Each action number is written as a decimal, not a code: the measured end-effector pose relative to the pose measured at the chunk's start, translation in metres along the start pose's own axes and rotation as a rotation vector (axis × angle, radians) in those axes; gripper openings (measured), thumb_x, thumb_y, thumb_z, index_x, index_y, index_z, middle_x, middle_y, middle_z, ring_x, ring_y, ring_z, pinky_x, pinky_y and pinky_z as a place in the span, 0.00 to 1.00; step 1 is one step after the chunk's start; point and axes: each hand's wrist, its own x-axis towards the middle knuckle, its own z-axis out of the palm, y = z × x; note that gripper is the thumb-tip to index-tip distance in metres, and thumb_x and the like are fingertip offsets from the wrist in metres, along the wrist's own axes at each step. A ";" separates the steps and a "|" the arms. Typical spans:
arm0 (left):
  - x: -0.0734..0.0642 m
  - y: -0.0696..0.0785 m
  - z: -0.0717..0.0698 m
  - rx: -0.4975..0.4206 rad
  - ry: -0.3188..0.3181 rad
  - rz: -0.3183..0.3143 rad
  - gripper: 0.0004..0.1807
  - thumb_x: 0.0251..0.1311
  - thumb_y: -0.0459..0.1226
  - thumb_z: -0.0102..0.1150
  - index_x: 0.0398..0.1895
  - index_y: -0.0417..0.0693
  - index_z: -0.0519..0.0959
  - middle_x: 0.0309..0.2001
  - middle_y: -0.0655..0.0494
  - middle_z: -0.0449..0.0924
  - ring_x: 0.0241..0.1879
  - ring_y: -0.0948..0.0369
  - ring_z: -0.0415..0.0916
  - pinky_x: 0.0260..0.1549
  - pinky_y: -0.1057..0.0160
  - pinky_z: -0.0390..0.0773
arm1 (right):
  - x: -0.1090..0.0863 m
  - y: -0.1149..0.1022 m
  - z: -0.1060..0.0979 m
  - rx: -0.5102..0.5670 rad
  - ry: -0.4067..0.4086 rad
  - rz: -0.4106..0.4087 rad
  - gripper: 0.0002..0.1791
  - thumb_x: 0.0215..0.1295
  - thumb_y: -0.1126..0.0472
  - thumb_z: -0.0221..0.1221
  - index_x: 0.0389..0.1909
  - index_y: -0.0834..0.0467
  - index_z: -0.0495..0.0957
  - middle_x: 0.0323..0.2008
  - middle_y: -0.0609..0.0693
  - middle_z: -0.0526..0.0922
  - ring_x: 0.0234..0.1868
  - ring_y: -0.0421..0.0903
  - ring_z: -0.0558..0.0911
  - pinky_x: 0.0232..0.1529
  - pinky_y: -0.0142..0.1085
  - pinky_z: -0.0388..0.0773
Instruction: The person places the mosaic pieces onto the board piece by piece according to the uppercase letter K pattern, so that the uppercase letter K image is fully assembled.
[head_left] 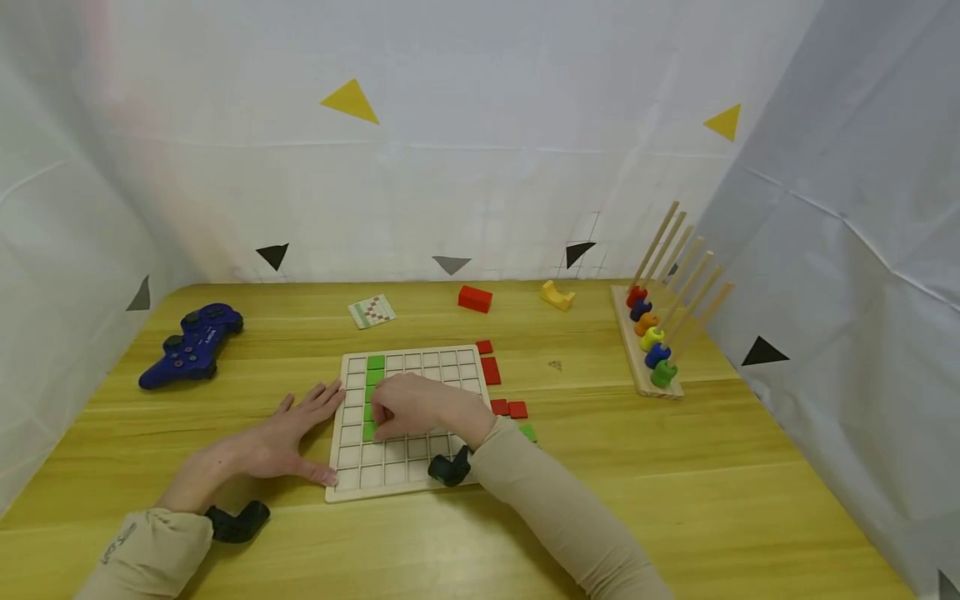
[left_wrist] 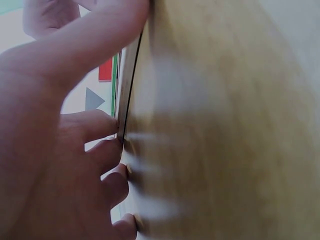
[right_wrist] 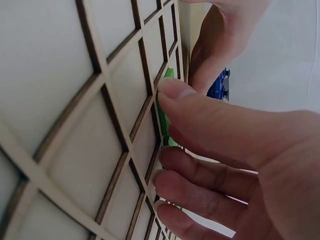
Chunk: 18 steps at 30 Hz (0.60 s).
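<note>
A pale wooden grid board lies on the table, with a column of green square tiles in its left part. Over that column, my right hand has its fingers curled down at the lower green tiles. The right wrist view shows thumb and forefinger pinching a green tile close against the grid, partly hidden by the fingers. My left hand rests with fingers spread along the board's left edge, fingertips and thumb touching its rim. In the left wrist view its fingers are stretched out beside that edge.
Red tiles and a green tile lie along the board's right side. Behind are a patterned card, a red block and a yellow curved block. A blue game controller lies left; a peg stand stands right.
</note>
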 end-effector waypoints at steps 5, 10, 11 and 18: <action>0.001 0.000 0.000 0.008 -0.004 -0.002 0.65 0.49 0.60 0.72 0.80 0.37 0.46 0.80 0.37 0.34 0.77 0.35 0.28 0.68 0.27 0.27 | 0.001 0.003 0.001 0.023 -0.001 -0.001 0.10 0.65 0.49 0.66 0.35 0.50 0.80 0.32 0.39 0.77 0.34 0.35 0.75 0.36 0.25 0.71; 0.001 0.000 0.000 0.005 -0.004 -0.003 0.65 0.49 0.60 0.72 0.79 0.37 0.46 0.80 0.37 0.34 0.77 0.34 0.28 0.68 0.27 0.27 | 0.001 0.006 0.002 0.056 0.000 0.000 0.09 0.65 0.51 0.67 0.36 0.51 0.80 0.34 0.40 0.77 0.36 0.36 0.75 0.37 0.24 0.71; 0.000 0.000 0.000 0.007 -0.004 -0.004 0.65 0.49 0.60 0.72 0.79 0.37 0.46 0.80 0.36 0.34 0.77 0.35 0.28 0.68 0.27 0.27 | 0.001 0.006 0.002 0.062 -0.001 0.000 0.09 0.65 0.52 0.67 0.36 0.51 0.80 0.34 0.40 0.77 0.36 0.35 0.75 0.38 0.24 0.72; -0.001 0.001 0.000 0.005 0.000 -0.006 0.65 0.48 0.59 0.72 0.79 0.36 0.46 0.80 0.36 0.34 0.77 0.34 0.28 0.68 0.27 0.27 | 0.000 0.006 0.001 0.087 -0.016 0.016 0.07 0.65 0.53 0.67 0.37 0.50 0.80 0.34 0.39 0.78 0.37 0.35 0.75 0.40 0.24 0.72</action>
